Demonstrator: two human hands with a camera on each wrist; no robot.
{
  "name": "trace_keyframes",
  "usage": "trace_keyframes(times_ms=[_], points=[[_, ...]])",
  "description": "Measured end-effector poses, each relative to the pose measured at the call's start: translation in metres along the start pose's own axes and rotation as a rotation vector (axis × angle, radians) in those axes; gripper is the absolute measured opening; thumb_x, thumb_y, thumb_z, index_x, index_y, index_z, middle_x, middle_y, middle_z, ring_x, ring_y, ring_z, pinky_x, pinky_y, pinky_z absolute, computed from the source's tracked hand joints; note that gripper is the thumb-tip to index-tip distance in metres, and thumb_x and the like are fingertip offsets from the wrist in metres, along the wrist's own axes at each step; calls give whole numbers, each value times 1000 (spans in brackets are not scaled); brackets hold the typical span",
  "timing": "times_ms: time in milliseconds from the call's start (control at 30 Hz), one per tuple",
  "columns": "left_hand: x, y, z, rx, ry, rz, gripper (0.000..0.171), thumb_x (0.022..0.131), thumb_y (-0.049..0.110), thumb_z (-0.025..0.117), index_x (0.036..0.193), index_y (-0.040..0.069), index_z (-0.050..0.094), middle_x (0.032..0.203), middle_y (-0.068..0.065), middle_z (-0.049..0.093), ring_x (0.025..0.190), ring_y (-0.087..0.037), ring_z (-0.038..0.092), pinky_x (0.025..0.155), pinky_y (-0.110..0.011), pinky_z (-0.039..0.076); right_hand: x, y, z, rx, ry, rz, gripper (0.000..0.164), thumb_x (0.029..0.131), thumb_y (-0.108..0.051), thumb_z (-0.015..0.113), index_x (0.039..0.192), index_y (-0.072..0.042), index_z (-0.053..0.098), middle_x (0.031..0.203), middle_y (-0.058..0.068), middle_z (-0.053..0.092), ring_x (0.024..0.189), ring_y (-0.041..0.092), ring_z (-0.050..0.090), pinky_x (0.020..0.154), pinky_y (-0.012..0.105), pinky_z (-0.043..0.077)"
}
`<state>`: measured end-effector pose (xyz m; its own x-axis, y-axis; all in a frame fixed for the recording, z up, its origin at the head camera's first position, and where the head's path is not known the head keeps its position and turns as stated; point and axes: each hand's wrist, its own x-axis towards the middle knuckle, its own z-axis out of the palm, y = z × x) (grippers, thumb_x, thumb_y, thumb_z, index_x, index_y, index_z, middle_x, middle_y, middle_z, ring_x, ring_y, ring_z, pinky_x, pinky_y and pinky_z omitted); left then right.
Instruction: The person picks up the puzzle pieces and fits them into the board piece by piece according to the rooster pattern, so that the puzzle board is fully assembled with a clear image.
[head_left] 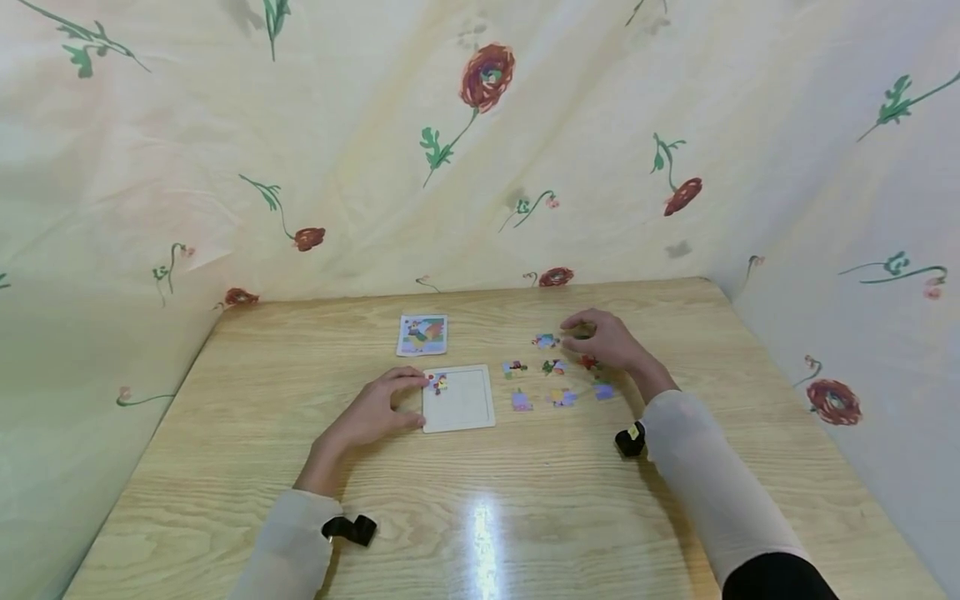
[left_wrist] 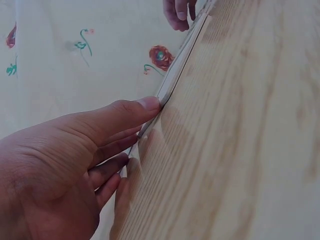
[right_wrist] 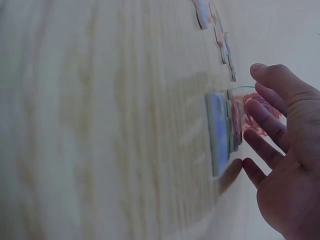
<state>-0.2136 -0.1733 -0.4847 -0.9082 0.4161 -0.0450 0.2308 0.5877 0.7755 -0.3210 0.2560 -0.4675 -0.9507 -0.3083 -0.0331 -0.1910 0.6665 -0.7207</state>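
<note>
A white puzzle tray (head_left: 461,412) lies on the table with a colourful piece (head_left: 439,384) in its upper left corner. My left hand (head_left: 381,407) grips the tray's left edge, thumb by the near corner and index finger by the far one. In the left wrist view the thumb (left_wrist: 148,103) presses on the rim. Right of the tray, loose jigsaw pieces (head_left: 554,367) lie in rough rows. Over the far right of these hovers my right hand (head_left: 609,340), fingers spread and relaxed, nothing held in the right wrist view. A blue-topped piece (right_wrist: 216,132) lies close by that hand.
Behind the tray lies a square picture card (head_left: 423,335). The wooden table (head_left: 420,517) meets a flowered cloth wall (head_left: 360,150) at the back and sides. A black wrist camera (head_left: 630,440) sits at the right cuff, another (head_left: 362,530) at the left.
</note>
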Motion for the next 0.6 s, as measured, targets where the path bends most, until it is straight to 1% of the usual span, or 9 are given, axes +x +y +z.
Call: trace_keyframes(times_ms=[67, 133, 200, 333, 400, 533, 600], points=[[0, 0, 0, -5, 0, 0, 61, 89, 24, 83, 145, 15, 61, 160, -5, 44, 154, -34, 35, 123, -58, 34, 3, 2, 2, -13, -1, -23, 36, 97, -25, 74, 128, -8, 70, 142, 17, 60, 138, 40, 50, 117, 61, 38], [1, 0, 1, -8, -2, 1, 61, 88, 24, 83, 144, 15, 61, 159, -5, 44, 154, -34, 35, 123, -58, 34, 6, 4, 4, -24, -2, -42, 35, 96, -24, 74, 127, -8, 71, 141, 18, 62, 138, 40, 50, 119, 62, 36], [1, 0, 0, -7, -3, 4, 61, 89, 24, 83, 145, 15, 61, 159, -5, 44, 154, -33, 35, 123, -57, 34, 8, 4, 5, -31, -5, -56, 35, 95, -23, 75, 126, -8, 71, 140, 18, 62, 138, 41, 49, 118, 63, 36], [1, -1, 0, -2, -1, 5, 60, 89, 25, 83, 144, 15, 61, 159, -4, 44, 153, -34, 36, 122, -58, 35, 11, 2, 6, -44, -15, -54, 35, 94, -25, 77, 126, -10, 73, 141, 17, 61, 138, 43, 48, 115, 65, 39], [1, -1, 0, -2, 1, 3, 60, 88, 25, 83, 144, 16, 61, 159, -3, 44, 153, -33, 35, 122, -58, 35, 13, 1, 7, -65, -19, -55, 35, 94, -27, 77, 125, -12, 73, 141, 16, 60, 139, 44, 46, 115, 67, 37], [1, -2, -1, -4, -1, 7, 61, 89, 25, 83, 144, 15, 61, 159, -4, 44, 154, -34, 35, 123, -58, 34, 15, 1, 9, -124, -19, -53, 34, 94, -30, 75, 124, -16, 74, 141, 16, 58, 141, 47, 39, 120, 72, 20], [1, -2, -1, -4, -1, 6, 61, 89, 25, 83, 145, 15, 61, 159, -4, 44, 154, -33, 35, 123, -58, 34, 16, 2, 9, -144, -16, -49, 33, 94, -32, 75, 123, -17, 75, 141, 16, 57, 142, 49, 35, 119, 74, 12]])
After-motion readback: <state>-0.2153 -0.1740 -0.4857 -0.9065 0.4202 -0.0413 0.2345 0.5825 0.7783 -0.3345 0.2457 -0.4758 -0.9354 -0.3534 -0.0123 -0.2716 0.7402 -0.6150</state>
